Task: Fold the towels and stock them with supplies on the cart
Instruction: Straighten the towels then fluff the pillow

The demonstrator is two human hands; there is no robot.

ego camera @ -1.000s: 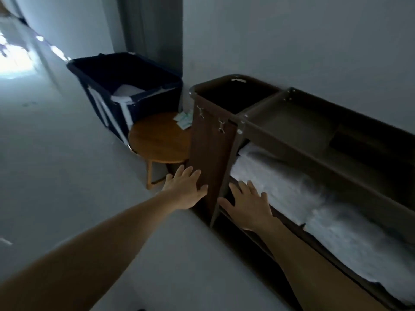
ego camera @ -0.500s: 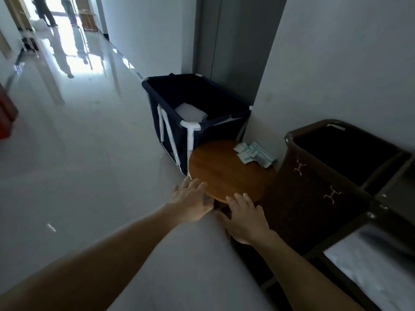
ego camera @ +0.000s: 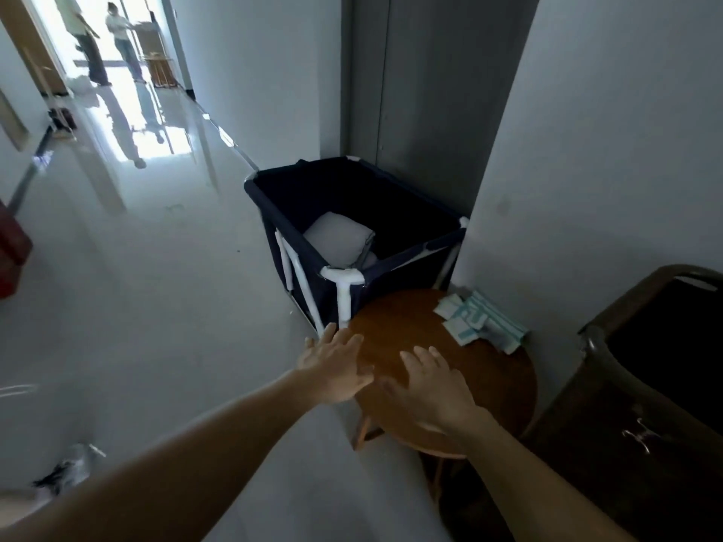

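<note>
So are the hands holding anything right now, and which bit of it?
Nothing is held. The left hand and right hand are both empty, fingers spread, at the near edge of the round brown wooden table.

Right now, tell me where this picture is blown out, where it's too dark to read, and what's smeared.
Head view: the far doorway is blown out, throwing glare across the glossy floor; insides of the navy hamper and brown cart bag sink into shadow; the left hand and right hand look slightly soft; wide-angle distortion tilts the walls.
</note>
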